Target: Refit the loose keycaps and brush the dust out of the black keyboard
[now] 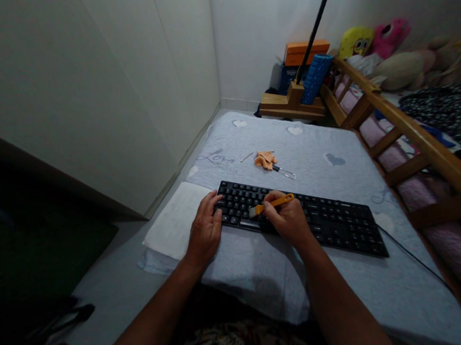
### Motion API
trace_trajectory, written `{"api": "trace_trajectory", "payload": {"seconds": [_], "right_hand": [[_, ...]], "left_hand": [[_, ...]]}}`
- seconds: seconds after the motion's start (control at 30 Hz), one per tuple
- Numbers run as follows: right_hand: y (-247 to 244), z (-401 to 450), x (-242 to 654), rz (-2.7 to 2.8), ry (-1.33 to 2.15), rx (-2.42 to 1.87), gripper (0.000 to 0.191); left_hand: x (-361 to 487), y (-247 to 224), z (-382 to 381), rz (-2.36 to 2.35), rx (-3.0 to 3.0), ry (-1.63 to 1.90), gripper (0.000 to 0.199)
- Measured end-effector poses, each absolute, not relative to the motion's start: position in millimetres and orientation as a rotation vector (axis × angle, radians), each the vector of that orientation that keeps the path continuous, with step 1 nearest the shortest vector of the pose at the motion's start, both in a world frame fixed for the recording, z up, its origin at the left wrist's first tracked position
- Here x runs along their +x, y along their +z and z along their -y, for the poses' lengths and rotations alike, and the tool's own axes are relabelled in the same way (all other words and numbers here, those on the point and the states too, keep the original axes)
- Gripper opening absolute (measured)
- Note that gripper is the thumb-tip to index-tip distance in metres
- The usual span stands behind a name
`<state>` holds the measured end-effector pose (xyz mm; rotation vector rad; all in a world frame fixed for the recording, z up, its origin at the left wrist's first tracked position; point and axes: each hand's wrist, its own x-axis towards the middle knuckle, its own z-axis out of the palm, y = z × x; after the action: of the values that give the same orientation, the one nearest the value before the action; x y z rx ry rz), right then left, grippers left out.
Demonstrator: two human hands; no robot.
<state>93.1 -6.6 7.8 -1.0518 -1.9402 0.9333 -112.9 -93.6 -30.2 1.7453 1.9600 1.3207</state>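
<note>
A black keyboard (338, 222) lies at a slant across the light blue cover. My left hand (206, 225) grips its left end, with the fingers over the corner keys and the thumb along the edge. Between the fingers of my right hand (290, 218) is a small brush (281, 201) with a yellow handle. Its pale bristles point left and are over the keys near the space bar. Beyond the keyboard lie a crumpled orange cloth (266, 159), a wire tool with a black handle (286, 173) and a thin white stick (246, 157).
A folded white cloth (170, 219) sits left of the keyboard on the light blue cover (227, 135). The keyboard's cable (415, 256) trails to the right. A wooden bed rail (414, 121) borders the right side, and a pale cabinet (128, 85) stands at left.
</note>
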Motion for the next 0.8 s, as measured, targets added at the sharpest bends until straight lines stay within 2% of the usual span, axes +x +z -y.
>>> {"api": "trace_trajectory", "payload": {"seconds": [0.27, 0.63, 0.8], "right_hand": [[0, 15, 76, 1.951, 1.136, -0.989, 0.011], [16, 2, 108, 2.019, 0.828, -1.154, 0.015], [12, 4, 105, 1.895, 1.033, -1.08, 0.015]], "left_hand": [[-112, -31, 95, -1.975, 1.745, 1.368, 0.035], [-113, -36, 94, -1.929, 1.737, 1.41, 0.035], [-112, -34, 94, -1.916, 1.722, 1.424, 0.035]]}}
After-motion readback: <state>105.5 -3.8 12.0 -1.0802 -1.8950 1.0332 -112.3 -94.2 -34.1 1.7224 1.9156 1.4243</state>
